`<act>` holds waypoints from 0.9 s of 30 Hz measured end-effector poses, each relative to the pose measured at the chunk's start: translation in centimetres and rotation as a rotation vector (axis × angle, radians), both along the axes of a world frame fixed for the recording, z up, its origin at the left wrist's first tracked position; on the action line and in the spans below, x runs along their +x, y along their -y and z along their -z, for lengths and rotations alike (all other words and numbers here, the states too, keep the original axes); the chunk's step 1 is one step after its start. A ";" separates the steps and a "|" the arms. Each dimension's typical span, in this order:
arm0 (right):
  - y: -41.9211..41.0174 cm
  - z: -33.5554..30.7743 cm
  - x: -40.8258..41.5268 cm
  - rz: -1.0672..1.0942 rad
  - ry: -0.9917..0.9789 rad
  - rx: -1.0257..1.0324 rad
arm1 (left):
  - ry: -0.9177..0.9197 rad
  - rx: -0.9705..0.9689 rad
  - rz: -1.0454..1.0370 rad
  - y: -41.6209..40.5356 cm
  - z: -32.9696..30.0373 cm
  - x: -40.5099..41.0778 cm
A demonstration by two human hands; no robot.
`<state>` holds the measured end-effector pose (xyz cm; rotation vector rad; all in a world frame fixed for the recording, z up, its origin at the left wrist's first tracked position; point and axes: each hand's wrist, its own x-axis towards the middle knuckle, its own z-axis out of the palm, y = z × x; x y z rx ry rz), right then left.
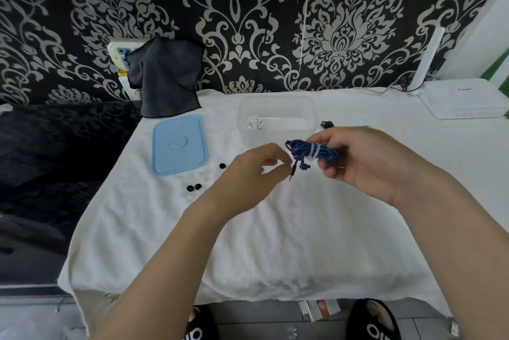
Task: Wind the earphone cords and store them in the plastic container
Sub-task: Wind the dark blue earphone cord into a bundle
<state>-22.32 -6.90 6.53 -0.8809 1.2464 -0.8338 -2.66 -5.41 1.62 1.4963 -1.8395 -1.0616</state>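
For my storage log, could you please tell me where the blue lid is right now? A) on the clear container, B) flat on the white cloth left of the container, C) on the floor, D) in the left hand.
B: the blue lid lies flat on the white cloth, left of the open clear container, with neither hand touching it.

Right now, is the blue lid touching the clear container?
Apart. The head view shows a strip of white towel between the blue lid and the clear container.
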 end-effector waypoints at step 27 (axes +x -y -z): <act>2.1 4.9 5.3 -0.630 -0.967 -0.257 | 0.286 0.282 0.070 -0.2 1.8 4.4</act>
